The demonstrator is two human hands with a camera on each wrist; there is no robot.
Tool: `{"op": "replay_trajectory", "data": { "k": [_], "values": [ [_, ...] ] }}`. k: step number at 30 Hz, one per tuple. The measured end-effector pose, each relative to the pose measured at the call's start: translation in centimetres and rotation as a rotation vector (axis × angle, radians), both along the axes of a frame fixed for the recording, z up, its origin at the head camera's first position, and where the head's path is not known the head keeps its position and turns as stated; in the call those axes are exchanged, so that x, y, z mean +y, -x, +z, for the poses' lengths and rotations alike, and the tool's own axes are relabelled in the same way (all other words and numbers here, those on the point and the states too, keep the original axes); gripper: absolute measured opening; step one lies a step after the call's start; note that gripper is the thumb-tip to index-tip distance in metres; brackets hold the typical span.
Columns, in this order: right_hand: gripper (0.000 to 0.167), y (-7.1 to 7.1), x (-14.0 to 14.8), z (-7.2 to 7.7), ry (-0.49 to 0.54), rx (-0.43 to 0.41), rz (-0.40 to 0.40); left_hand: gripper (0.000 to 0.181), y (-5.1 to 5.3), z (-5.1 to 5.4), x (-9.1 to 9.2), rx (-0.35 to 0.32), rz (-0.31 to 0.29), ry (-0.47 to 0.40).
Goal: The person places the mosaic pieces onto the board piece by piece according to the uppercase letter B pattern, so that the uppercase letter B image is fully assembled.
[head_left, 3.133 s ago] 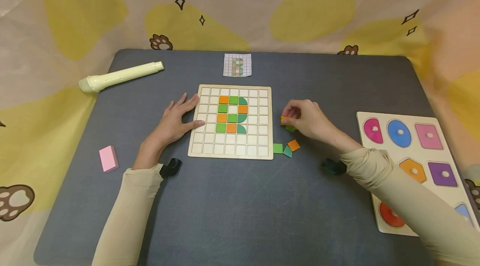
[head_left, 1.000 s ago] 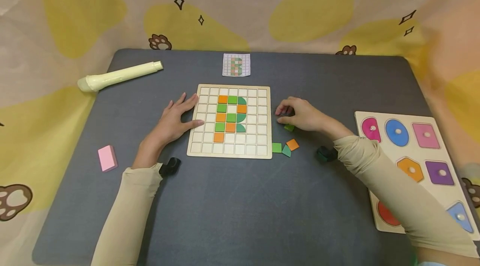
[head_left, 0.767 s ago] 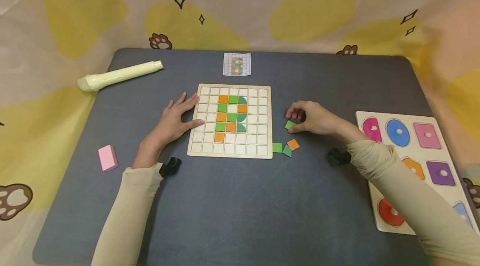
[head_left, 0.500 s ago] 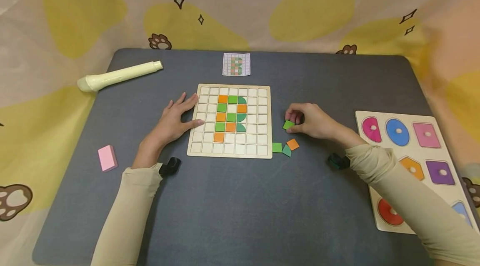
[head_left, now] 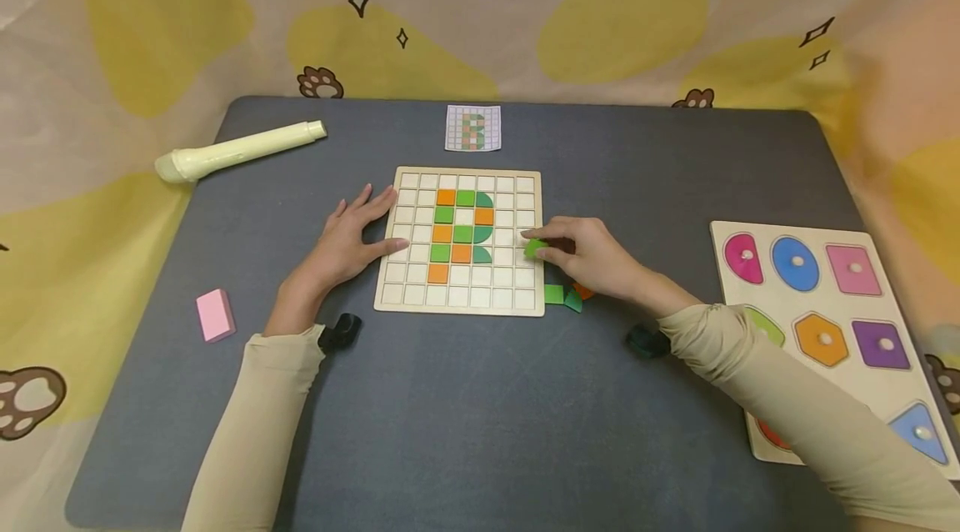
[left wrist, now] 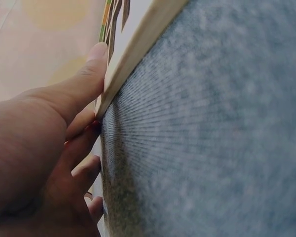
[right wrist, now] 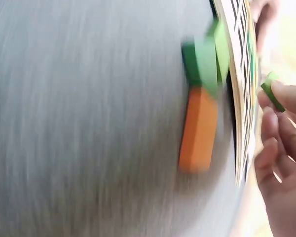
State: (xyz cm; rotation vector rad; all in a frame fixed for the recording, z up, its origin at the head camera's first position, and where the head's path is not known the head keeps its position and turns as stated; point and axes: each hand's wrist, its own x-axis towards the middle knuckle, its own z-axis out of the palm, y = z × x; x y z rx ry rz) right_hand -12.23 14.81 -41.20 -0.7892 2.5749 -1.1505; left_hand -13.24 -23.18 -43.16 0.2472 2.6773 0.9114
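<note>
A light wooden grid board point(head_left: 517, 298) lies mid-table, with orange, light green and dark green tiles set in some of its cells. My left hand point(head_left: 341, 236) rests along the board's left edge, fingers spread and thumb on the rim, as the left wrist view also shows. Between thumb and fingertips, my right hand point(head_left: 596, 257) pinches a light green tile point(head_left: 535, 248) over the board's right edge. Below that hand lie a light green square tile point(head_left: 554, 294), a dark green rounded tile point(head_left: 573, 301) and an orange tile point(right wrist: 198, 131), partly covered in the head view.
A small printed pattern card point(head_left: 473, 128) lies behind the board. A pale yellow microphone-shaped stick point(head_left: 243, 152) is at the back left, a pink block point(head_left: 216, 315) at the left. Under the right forearm sits a knobbed shape puzzle point(head_left: 840, 382).
One orange tile has come into the board's lower row. My right hand has since picked up a light green tile and carried it left to the board. The left hand stays put.
</note>
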Motion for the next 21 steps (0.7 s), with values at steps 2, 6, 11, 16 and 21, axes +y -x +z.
{"op": "replay_trajectory", "data": {
  "k": [2, 6, 11, 16, 21],
  "values": [
    [0.027, -0.6, -0.9, -0.2, 0.03, 0.029, -0.008, 0.09, 0.0, 0.0, 0.0, -0.003, 0.002, -0.005],
    [0.015, -1.3, -2.6, -0.5, 0.097, 0.051, -0.044, 0.089, 0.0, 0.0, 0.1, 0.001, 0.002, -0.009],
    [0.006, -1.9, -4.5, -0.7, 0.105, 0.002, -0.084, 0.089, 0.0, 0.0, 0.0, 0.004, -0.003, -0.001],
    [0.004, -1.9, -5.7, -0.9, 0.077, -0.018, -0.136, 0.089, 0.1, -0.1, 0.0, 0.002, -0.001, 0.001],
    [0.004, -1.8, -6.6, -1.1, 0.061, -0.046, -0.18, 0.089, 0.0, -0.1, 0.0, 0.003, 0.001, -0.003]
  ]
}}
